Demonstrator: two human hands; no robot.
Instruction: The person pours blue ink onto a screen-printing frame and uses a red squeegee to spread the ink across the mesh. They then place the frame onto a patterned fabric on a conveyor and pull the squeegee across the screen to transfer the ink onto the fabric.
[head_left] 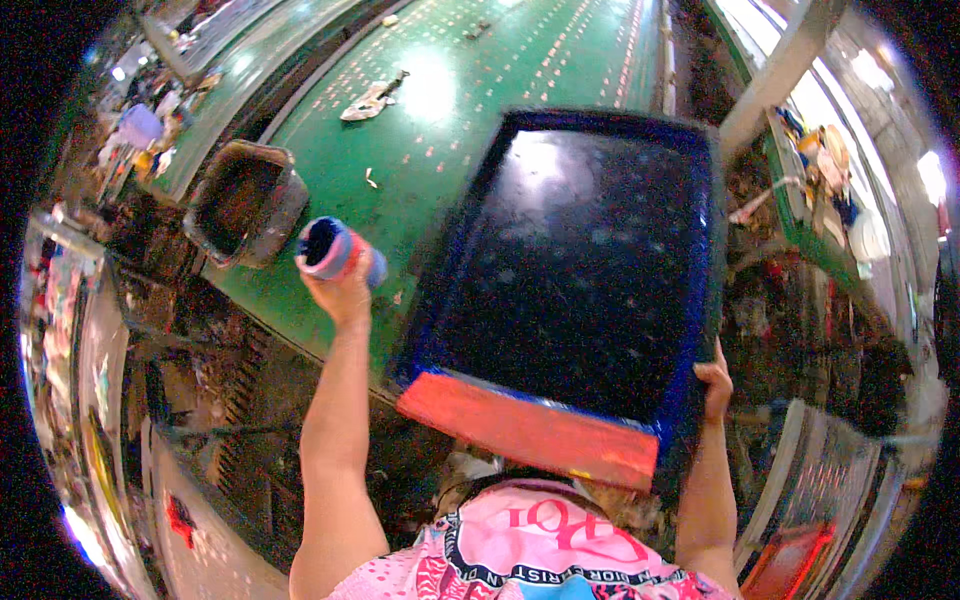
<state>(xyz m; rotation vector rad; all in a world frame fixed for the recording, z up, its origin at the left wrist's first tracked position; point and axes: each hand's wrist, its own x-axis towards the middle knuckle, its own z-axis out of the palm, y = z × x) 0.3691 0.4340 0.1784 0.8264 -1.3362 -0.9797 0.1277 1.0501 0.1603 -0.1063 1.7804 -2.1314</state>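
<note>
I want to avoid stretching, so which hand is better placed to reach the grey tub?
Probably the left hand: it is nearer the grey tub, though holding a blue container. The right hand holds the right edge of the dark tray, which lies between it and the tub.

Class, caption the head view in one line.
Left hand grips a cylindrical container over a green conveyor belt; right hand holds a large blue tray.

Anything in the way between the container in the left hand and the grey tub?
Nothing visible: the left hand holds the container just right of the grey tub; contact can't be judged.
</note>
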